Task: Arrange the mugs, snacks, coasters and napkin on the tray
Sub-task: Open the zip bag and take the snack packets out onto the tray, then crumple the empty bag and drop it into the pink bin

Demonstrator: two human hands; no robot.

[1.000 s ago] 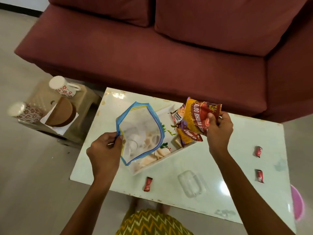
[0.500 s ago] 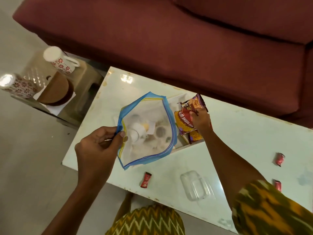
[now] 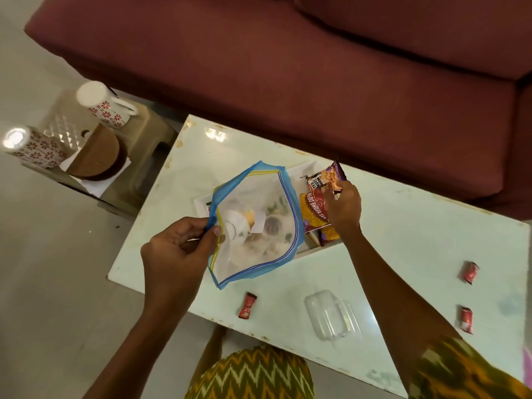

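Observation:
My left hand pinches the edge of a clear zip bag with a blue rim, held over the white tray on the table. My right hand rests on the snack packets lying in the tray's right end, fingers on a purple nut packet. On a stool at the left stand two white mugs with red flowers, upside down. Brown round coasters lie there on a white napkin.
Three small red sachets lie on the white table. A clear plastic container sits near its front edge. A maroon sofa stands behind the table. The stool is at the table's left.
My right hand has brought the snack packets down from above the tray and laid them in its right end. The left hand still holds the zip bag over the tray.

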